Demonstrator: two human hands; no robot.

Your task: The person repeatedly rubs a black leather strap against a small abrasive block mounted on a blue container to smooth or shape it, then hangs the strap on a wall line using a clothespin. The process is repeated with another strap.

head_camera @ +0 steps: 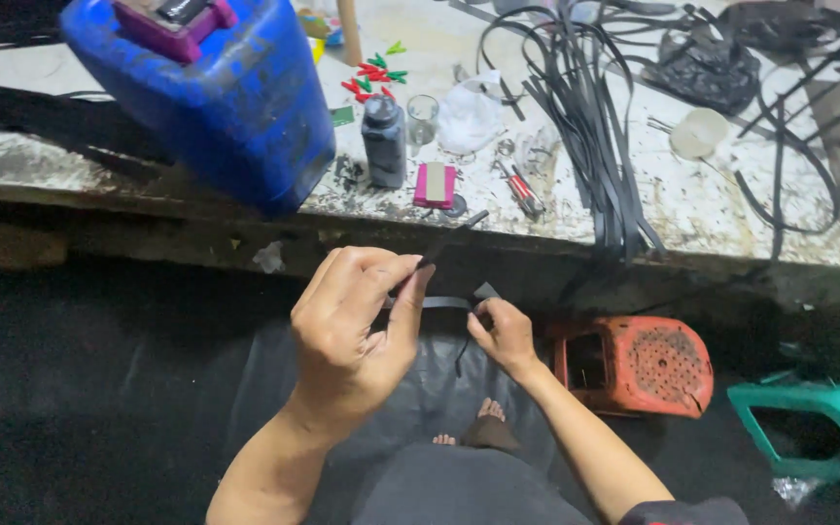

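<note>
Nearest the camera, the left hand (352, 326) is raised in front of the body with thumb and fingers drawn together, pinching one end of a black rubber strip (444, 302); the strip's free end sticks up and to the right above the fingertips. The right hand (506, 335) sits just beside it, lower and further out, fingers curled and closed on the other part of the same strip, with a short tail hanging below the palm. The strip spans the small gap between the two hands, roughly level, above a bare foot (486, 416) and the dark floor covering. To the right of the hands lies an orange perforated housing (644, 365), and further right a green plastic stool (814, 418). Beyond stands a stained workbench (692, 209). On its near edge rest a dark bottle (384, 141), a small pink block (435, 185) and a red-handled tool (522, 190). A blue jerrycan (221, 92) stands at left, and a bundle of black strips (590, 117) drapes over the bench edge.
</note>
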